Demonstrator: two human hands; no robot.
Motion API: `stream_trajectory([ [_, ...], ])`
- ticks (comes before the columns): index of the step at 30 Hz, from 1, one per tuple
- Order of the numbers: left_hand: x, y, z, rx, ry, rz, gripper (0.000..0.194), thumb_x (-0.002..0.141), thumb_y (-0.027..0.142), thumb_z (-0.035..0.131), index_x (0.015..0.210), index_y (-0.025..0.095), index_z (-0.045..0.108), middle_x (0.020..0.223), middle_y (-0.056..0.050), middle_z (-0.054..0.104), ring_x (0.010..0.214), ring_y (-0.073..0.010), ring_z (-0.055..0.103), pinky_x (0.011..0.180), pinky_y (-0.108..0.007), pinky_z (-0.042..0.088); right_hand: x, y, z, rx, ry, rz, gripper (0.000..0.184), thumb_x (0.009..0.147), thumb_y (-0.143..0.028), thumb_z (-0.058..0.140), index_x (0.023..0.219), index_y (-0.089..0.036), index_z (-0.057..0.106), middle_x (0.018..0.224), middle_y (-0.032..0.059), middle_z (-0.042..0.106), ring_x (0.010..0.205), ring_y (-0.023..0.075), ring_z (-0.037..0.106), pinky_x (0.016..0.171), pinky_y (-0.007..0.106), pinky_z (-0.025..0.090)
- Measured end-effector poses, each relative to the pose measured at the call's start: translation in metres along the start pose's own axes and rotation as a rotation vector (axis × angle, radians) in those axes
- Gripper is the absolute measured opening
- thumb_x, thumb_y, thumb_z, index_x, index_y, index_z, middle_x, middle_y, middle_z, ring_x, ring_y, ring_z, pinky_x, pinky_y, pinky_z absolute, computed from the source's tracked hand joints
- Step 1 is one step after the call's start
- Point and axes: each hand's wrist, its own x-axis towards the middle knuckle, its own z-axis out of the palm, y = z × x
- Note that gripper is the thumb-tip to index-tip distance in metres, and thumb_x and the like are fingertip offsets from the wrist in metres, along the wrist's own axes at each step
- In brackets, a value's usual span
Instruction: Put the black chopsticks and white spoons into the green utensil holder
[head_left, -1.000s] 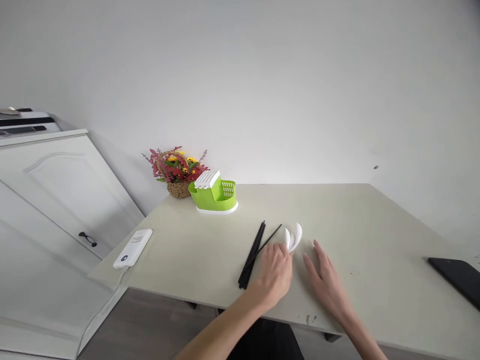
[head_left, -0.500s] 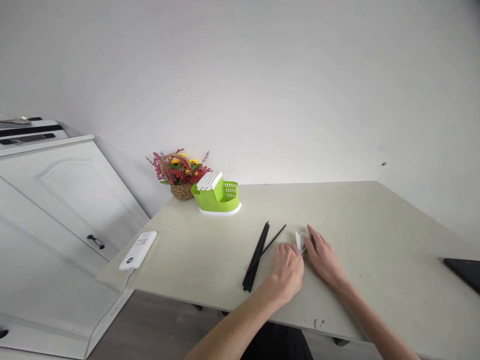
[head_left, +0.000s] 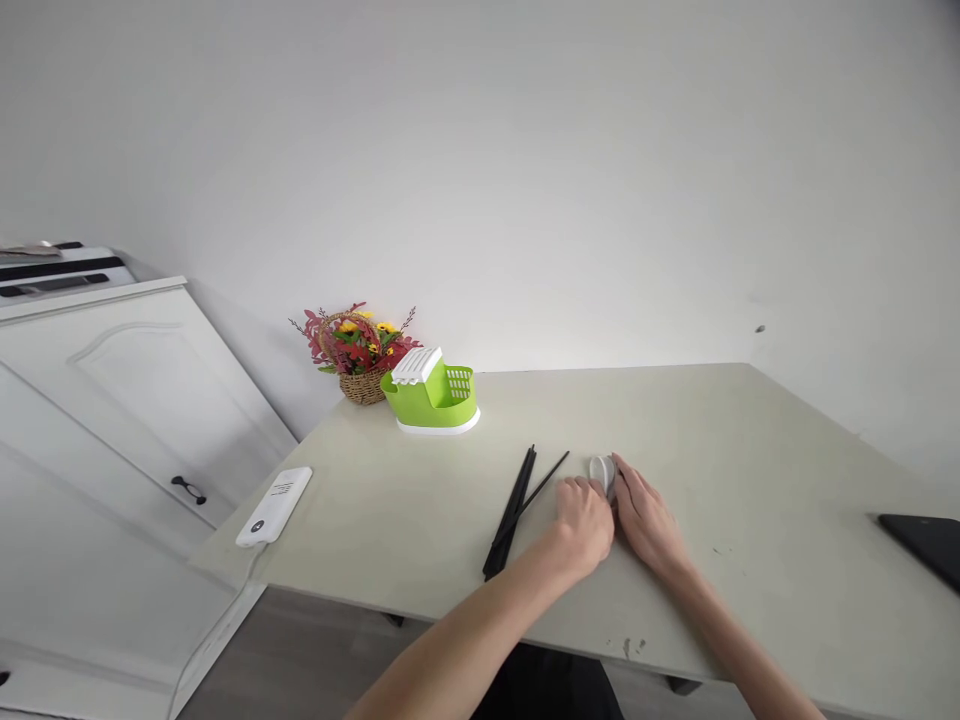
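Note:
White spoons (head_left: pixel 601 468), their rounded bowls pointing away from me, show between my two hands. My left hand (head_left: pixel 585 518) is closed around their handles, which its fingers hide. Pressed against the right side of the spoons is my right hand (head_left: pixel 649 522), its fingers held together and partly covering the bowls. Exactly how many spoons there are I cannot tell. To the left of my left hand lies a loose bunch of black chopsticks (head_left: pixel 513 508), one of them slanting across the others.
A green utensil caddy (head_left: pixel 420 405) with a white top and base stands at the back left, before a flower basket (head_left: pixel 363 387). A white power bank (head_left: pixel 276 505) with a cable lies at the table's left edge, a black phone (head_left: pixel 926 545) at the right.
My right hand has moved in from the right and now touches the spoons. The spoon bowls, spread apart earlier, now sit close together. The view has shifted slightly.

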Motion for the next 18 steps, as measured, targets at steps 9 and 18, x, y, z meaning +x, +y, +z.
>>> stream_trajectory([
  [9,-0.010,-0.012,0.002,-0.150,0.121,-0.074,0.044,0.100,0.050,0.054,0.109,0.009,0.066,0.099,-0.020,0.070,0.098,-0.0337,0.066,0.086,-0.044,0.051,0.000,0.001,-0.001,0.085,0.024,0.068,0.062,0.102,-0.047,0.027,0.153,-0.019,0.048,0.155,0.0108,0.052,0.142,0.0303,0.048,0.118,0.052,0.037],
  [18,0.007,-0.206,-0.054,-0.053,0.562,-0.378,0.048,0.104,0.044,0.042,0.137,0.012,0.054,0.153,-0.022,0.048,0.146,-0.0420,0.034,0.118,-0.058,0.027,-0.002,-0.004,-0.007,0.135,0.142,0.140,0.063,0.101,-0.048,0.029,0.151,-0.015,0.049,0.151,0.0134,0.056,0.142,0.0294,0.049,0.121,0.048,0.033],
])
